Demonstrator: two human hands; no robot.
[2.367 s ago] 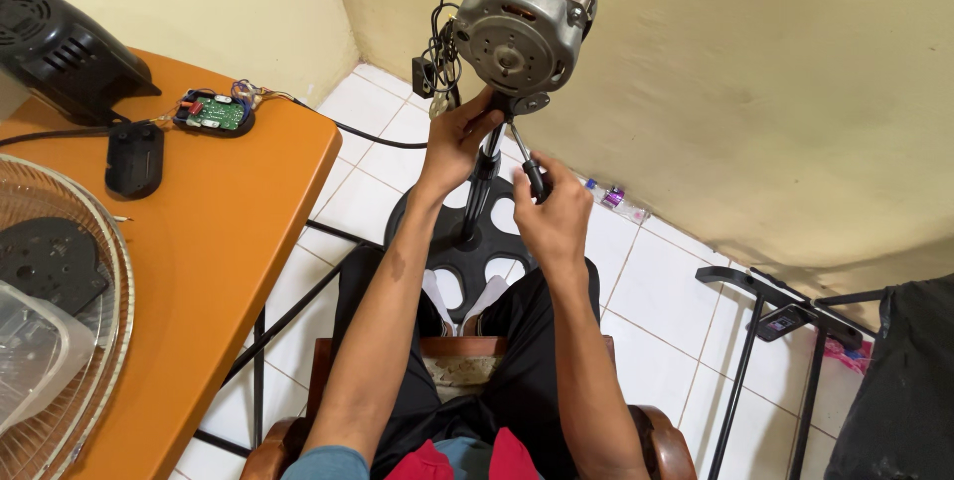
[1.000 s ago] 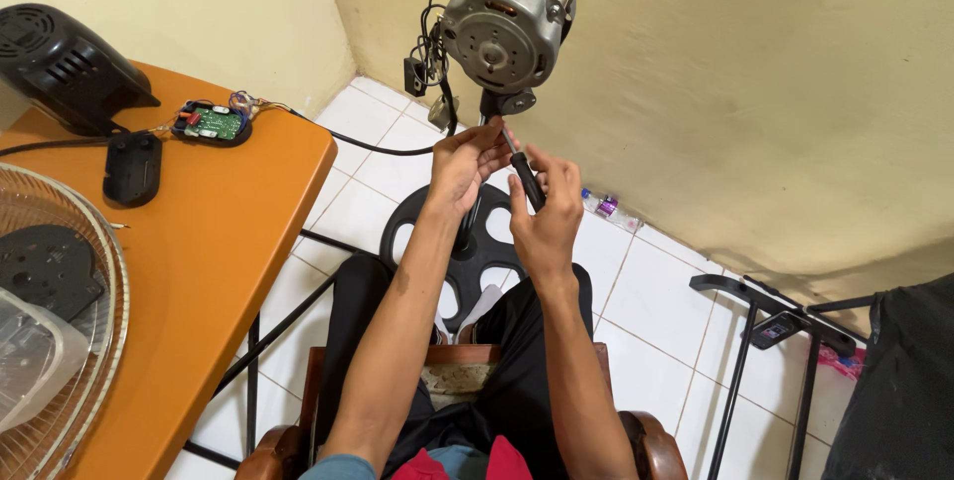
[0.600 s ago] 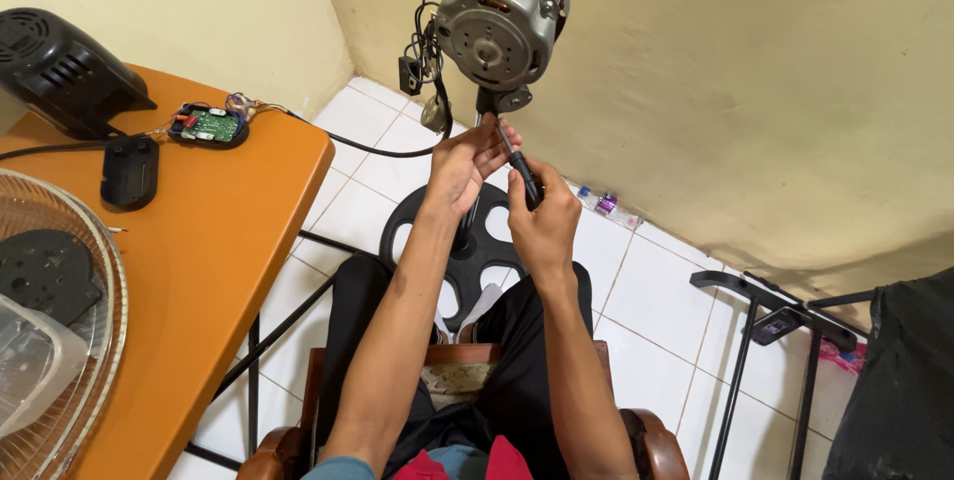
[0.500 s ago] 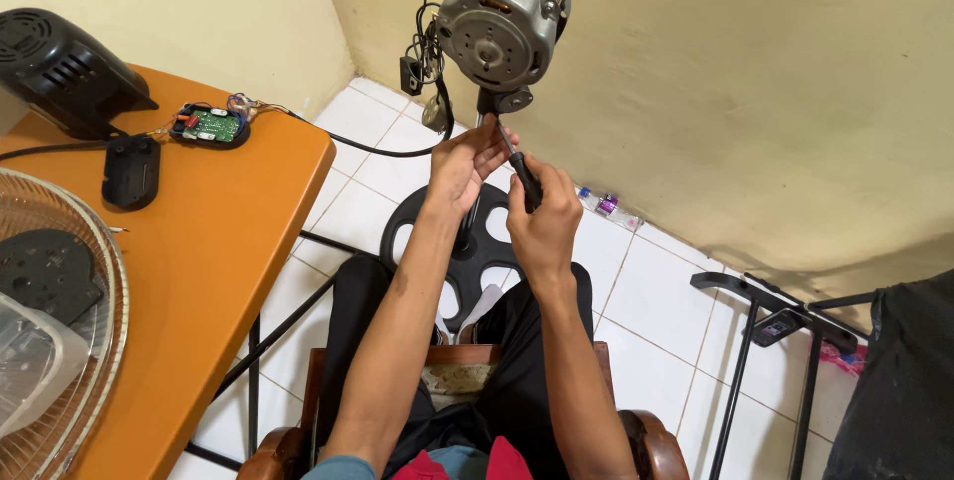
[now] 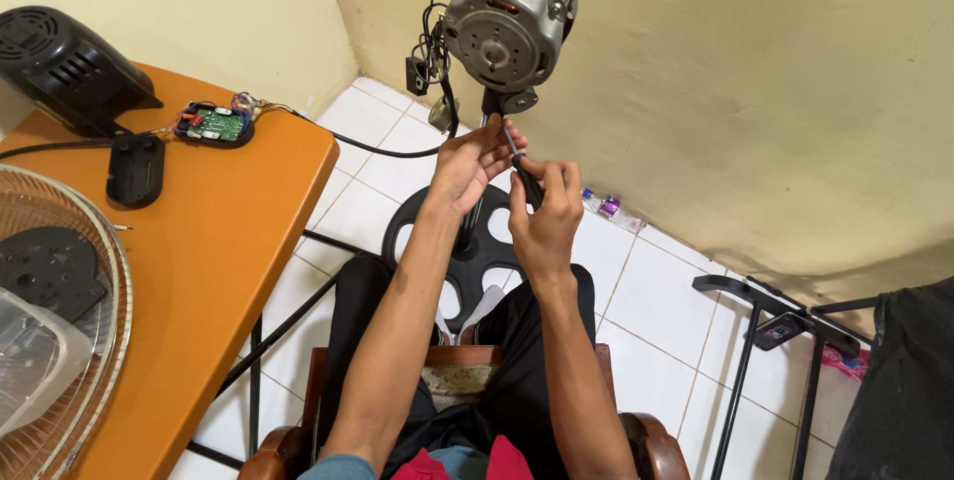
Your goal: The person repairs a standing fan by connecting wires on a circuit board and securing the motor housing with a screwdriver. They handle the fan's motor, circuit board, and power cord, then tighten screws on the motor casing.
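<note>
Fan motor (image 5: 509, 28) on its stand: right hand (image 5: 545, 217) grasps screwdriver (image 5: 524, 170); left hand (image 5: 467, 162) clenched around the stand neck. Keep the tip square, press firmly.

One fan motor (image 5: 507, 28) on its stand, one screwdriver (image 5: 525, 177), one round black base (image 5: 467, 251), one green circuit board (image 5: 214, 125), one wire fan guard (image 5: 70, 341), one orange table (image 5: 238, 232), two hands: left hand (image 5: 472, 162), right hand (image 5: 547, 222).

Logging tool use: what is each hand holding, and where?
Right hand holds a screwdriver by its dark handle; left hand steadies its shaft below the fan motor.
</note>
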